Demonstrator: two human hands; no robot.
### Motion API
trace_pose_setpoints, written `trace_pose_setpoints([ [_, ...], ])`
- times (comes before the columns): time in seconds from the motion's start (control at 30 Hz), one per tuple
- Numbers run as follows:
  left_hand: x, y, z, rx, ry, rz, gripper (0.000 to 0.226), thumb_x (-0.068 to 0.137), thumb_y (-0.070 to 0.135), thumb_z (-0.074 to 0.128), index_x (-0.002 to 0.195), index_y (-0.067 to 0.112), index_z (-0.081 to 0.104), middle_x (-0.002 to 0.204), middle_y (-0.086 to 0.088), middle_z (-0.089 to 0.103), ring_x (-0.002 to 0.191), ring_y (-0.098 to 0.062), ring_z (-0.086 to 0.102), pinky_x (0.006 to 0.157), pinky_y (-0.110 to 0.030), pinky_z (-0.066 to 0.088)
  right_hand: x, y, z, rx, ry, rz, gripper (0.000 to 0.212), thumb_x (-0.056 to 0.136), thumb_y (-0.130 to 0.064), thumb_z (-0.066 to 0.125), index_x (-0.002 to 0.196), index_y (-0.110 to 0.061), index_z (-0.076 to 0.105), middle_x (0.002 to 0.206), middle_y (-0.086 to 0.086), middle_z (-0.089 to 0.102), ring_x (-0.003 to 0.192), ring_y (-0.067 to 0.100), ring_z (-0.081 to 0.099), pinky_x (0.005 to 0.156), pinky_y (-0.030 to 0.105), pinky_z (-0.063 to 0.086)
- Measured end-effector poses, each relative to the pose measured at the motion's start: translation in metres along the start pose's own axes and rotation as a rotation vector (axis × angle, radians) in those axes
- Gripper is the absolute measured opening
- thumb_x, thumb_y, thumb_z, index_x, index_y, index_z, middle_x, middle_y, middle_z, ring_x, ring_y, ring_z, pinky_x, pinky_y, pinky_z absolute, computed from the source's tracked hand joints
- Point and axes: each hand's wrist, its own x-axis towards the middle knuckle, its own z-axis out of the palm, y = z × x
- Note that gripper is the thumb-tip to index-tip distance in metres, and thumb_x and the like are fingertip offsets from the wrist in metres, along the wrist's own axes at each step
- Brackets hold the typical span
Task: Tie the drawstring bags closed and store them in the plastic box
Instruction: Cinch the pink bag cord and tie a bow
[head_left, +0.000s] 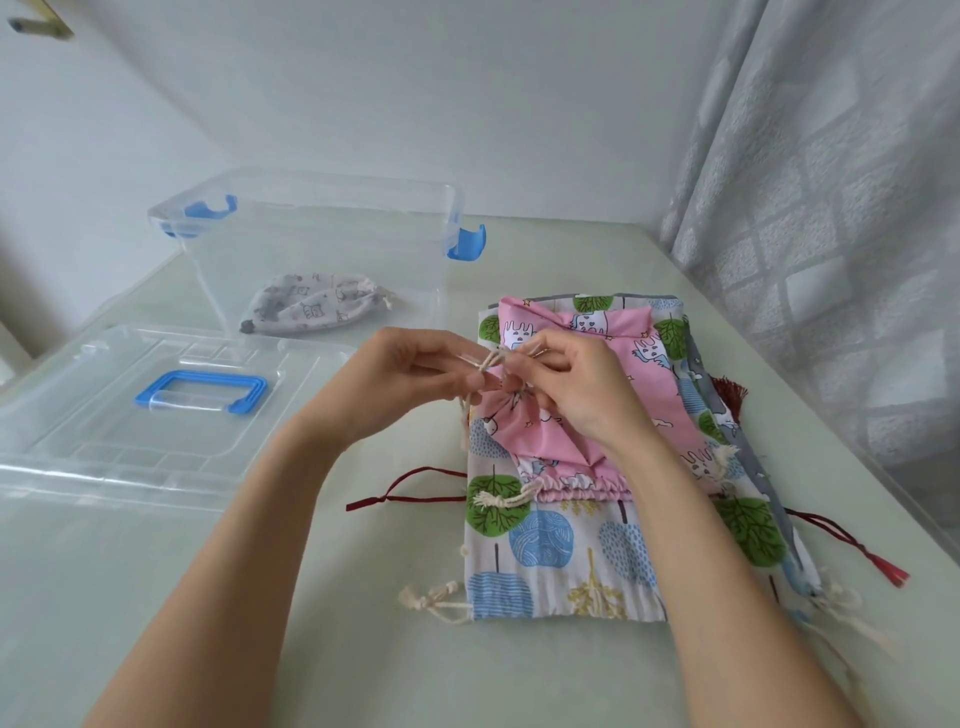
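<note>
Both hands pinch the cream cord at the pink bag mouth: left hand fingers clamped one side, right hand the other. Plastic box sits beyond-left of that bag, left hand nearer it.

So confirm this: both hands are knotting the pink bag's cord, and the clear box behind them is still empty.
Not quite. The head view shows the box already holds one grey printed bag. The rest stands: the left hand and right hand are knotting the cord of the pink bag.
</note>
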Motion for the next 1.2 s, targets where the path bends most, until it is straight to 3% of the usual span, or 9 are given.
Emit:
trace_pose_setpoints([
  [0.2, 0.005, -0.002, 0.015, -0.035, 0.050, 0.078, 0.032, 0.073, 0.008, 0.067, 0.104, 0.016, 0.067, 0.083, 0.007, 0.073, 0.070, -0.004, 0.066, 0.066, -0.013, 0.049, -0.003, -0.009, 0.005, -0.007, -0.066, -0.037, 0.015, 0.092, -0.017, 0.056, 0.080, -0.022, 0.064, 0.061, -0.013, 0.063, 0.046, -0.004, 0.049, 0.053, 0.015, 0.035],
  [0.33, 0.008, -0.005, 0.013, 0.006, 0.189, 0.100, 0.031, 0.069, 0.016, 0.069, 0.099, 0.025, 0.067, 0.098, 0.002, 0.054, 0.065, -0.005, 0.065, 0.067, -0.017, 0.052, -0.003, -0.013, 0.005, 0.049, -0.133, -0.020, 0.019, 0.096, -0.020, 0.049, 0.087, -0.018, 0.066, 0.064, 0.018, 0.056, 0.050, 0.008, 0.040, 0.051, 0.020, 0.032],
  [0.43, 0.008, -0.008, 0.013, 0.071, 0.196, 0.104, 0.031, 0.071, 0.016, 0.071, 0.099, 0.030, 0.066, 0.108, 0.000, 0.049, 0.069, -0.008, 0.066, 0.070, -0.020, 0.054, -0.005, -0.018, 0.003, 0.137, -0.197, -0.011, 0.018, 0.096, -0.019, 0.049, 0.091, -0.012, 0.065, 0.055, -0.007, 0.054, 0.047, 0.000, 0.042, 0.048, 0.011, 0.033],
  [0.53, 0.007, -0.006, 0.015, 0.178, 0.182, 0.123, 0.034, 0.074, 0.013, 0.073, 0.102, 0.031, 0.065, 0.111, 0.005, 0.050, 0.070, -0.007, 0.066, 0.071, -0.019, 0.053, -0.007, -0.022, 0.004, 0.208, -0.139, -0.033, 0.013, 0.091, -0.013, 0.056, 0.089, -0.003, 0.064, 0.060, -0.011, 0.062, 0.043, -0.004, 0.050, 0.046, 0.008, 0.037],
  [0.63, 0.005, -0.002, 0.018, 0.197, 0.218, 0.140, 0.029, 0.072, 0.023, 0.074, 0.099, 0.025, 0.067, 0.109, 0.006, 0.057, 0.072, -0.004, 0.067, 0.068, -0.014, 0.051, -0.007, -0.021, 0.003, 0.213, -0.076, -0.032, 0.011, 0.089, -0.009, 0.059, 0.079, -0.007, 0.064, 0.047, -0.015, 0.057, 0.039, -0.004, 0.048, 0.043, 0.008, 0.036],
  [0.73, 0.005, -0.001, 0.018, 0.223, 0.363, 0.186, 0.004, 0.081, 0.014, 0.070, 0.084, 0.017, 0.071, 0.100, 0.003, 0.065, 0.077, -0.002, 0.065, 0.067, -0.011, 0.049, -0.006, -0.018, 0.003, 0.126, -0.052, -0.022, 0.013, 0.087, -0.013, 0.063, 0.076, -0.011, 0.066, 0.047, -0.015, 0.056, 0.040, -0.003, 0.047, 0.045, 0.010, 0.033],
  [0.8, 0.005, -0.001, 0.015, 0.217, 0.437, 0.197, 0.008, 0.083, 0.012, 0.068, 0.078, 0.018, 0.068, 0.094, 0.003, 0.067, 0.078, 0.000, 0.064, 0.067, -0.011, 0.048, -0.006, -0.016, 0.003, 0.115, -0.042, -0.014, 0.013, 0.088, -0.013, 0.062, 0.077, -0.008, 0.068, 0.044, -0.016, 0.054, 0.039, -0.003, 0.046, 0.045, 0.010, 0.032],
  [0.97, 0.006, -0.003, 0.015, 0.400, 0.330, 0.218, 0.010, 0.080, 0.026, 0.071, 0.089, 0.023, 0.071, 0.087, 0.010, 0.068, 0.081, 0.001, 0.064, 0.062, -0.012, 0.049, -0.008, -0.022, 0.001, 0.167, -0.074, -0.016, 0.019, 0.091, -0.005, 0.054, 0.077, -0.003, 0.065, 0.040, -0.014, 0.052, 0.037, -0.003, 0.046, 0.042, 0.008, 0.034],
  [1.2, 0.010, -0.009, 0.019, 0.478, 0.381, 0.305, 0.005, 0.089, 0.017, 0.061, 0.085, 0.020, 0.062, 0.086, 0.009, 0.062, 0.079, -0.004, 0.059, 0.062, -0.020, 0.047, -0.005, -0.020, 0.002, 0.216, -0.028, 0.075, 0.020, 0.090, -0.010, 0.057, 0.073, -0.003, 0.065, 0.049, 0.007, 0.043, 0.040, 0.009, 0.034, 0.039, 0.016, 0.030],
])
